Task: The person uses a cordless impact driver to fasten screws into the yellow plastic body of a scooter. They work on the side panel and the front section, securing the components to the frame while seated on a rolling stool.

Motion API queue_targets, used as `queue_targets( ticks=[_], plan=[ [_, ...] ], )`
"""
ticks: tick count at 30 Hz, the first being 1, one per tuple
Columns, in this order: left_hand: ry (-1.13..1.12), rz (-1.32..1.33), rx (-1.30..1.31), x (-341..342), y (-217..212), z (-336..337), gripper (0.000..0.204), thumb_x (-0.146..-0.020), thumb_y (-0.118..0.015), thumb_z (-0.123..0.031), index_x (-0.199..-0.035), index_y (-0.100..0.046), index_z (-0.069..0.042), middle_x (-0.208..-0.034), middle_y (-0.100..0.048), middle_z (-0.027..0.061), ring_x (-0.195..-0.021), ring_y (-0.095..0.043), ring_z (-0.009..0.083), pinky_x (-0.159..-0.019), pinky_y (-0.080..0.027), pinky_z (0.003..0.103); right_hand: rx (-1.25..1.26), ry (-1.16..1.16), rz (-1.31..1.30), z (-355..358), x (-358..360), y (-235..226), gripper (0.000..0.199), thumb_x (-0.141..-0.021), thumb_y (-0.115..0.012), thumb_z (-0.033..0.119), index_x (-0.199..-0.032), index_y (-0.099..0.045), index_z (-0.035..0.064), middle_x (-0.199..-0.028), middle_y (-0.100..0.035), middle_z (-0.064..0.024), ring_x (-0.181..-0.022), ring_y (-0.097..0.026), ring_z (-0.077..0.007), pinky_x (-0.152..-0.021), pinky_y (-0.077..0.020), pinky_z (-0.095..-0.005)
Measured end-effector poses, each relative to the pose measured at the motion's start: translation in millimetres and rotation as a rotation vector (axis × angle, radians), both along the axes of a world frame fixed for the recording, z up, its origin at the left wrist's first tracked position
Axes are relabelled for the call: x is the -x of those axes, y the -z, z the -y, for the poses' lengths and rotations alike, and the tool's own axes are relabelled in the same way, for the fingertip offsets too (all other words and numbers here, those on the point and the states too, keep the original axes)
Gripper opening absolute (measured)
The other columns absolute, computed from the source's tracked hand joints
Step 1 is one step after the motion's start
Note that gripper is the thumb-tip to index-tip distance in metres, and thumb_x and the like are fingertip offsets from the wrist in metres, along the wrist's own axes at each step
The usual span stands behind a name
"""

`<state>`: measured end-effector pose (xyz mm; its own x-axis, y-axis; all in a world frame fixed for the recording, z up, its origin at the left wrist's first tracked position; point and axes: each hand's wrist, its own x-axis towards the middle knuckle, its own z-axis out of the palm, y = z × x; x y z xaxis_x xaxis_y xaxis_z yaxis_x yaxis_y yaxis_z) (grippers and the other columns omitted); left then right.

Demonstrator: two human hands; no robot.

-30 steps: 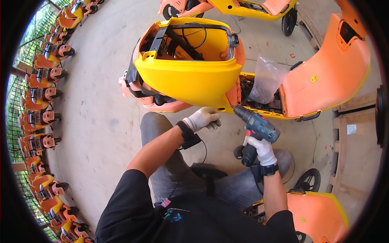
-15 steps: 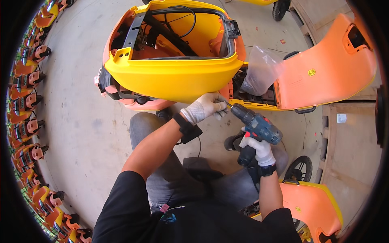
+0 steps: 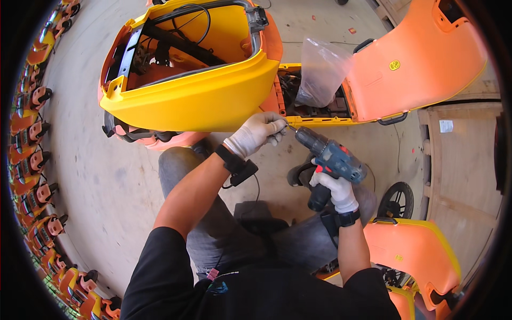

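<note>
Right of centre, the right hand (image 3: 338, 190) grips a drill (image 3: 344, 161); the left hand (image 3: 258, 133) curls by its bit (image 3: 292, 128), its hold unclear.

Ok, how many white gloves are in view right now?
2: one on the left hand, close to the drill bit; the other on the right hand, wrapped around the grip of the drill.

Left hand (image 3: 257, 134): anything in its fingers (image 3: 275, 127), by tip of drill bit (image 3: 292, 128), too small to tell. Plastic bag (image 3: 322, 72) hides part of open compartment (image 3: 291, 66). Scooter row (image 3: 38, 160) cut off at left rim.
</note>
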<state>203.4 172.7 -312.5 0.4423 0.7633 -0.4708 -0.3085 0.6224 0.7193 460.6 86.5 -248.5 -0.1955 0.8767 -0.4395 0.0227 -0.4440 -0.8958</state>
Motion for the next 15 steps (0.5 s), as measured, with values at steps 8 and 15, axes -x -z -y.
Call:
queue_targets(
  ticks=[8, 15],
  plan=[
    [0.067, 0.012, 0.007, -18, 11, -2, 0.023, -0.100, -0.055, -0.025, -0.099, -0.058, -0.002, -0.081, -0.059, 0.0024, -0.064, -0.054, 0.0094, -0.059, -0.046, 0.023, -0.049, 0.004, 0.022, 9, -20, 10, 0.036, -0.081, -0.064, 0.001, -0.115, -0.057, -0.0071, -0.075, -0.065, -0.0078, -0.069, -0.063, -0.0161, -0.071, -0.0507, -0.0284],
    [0.099, -0.036, -0.008, -22, 12, -3, 0.027, -0.101, -0.054, -0.030, -0.094, -0.058, -0.004, -0.074, -0.056, 0.0008, -0.058, -0.050, 0.0084, -0.054, -0.042, 0.022, -0.040, 0.004, 0.014, 10, -19, 2, 0.036, -0.081, -0.064, 0.001, -0.115, -0.058, -0.0067, -0.075, -0.065, -0.0066, -0.071, -0.063, -0.0153, -0.071, -0.0505, -0.0278]
  ],
)
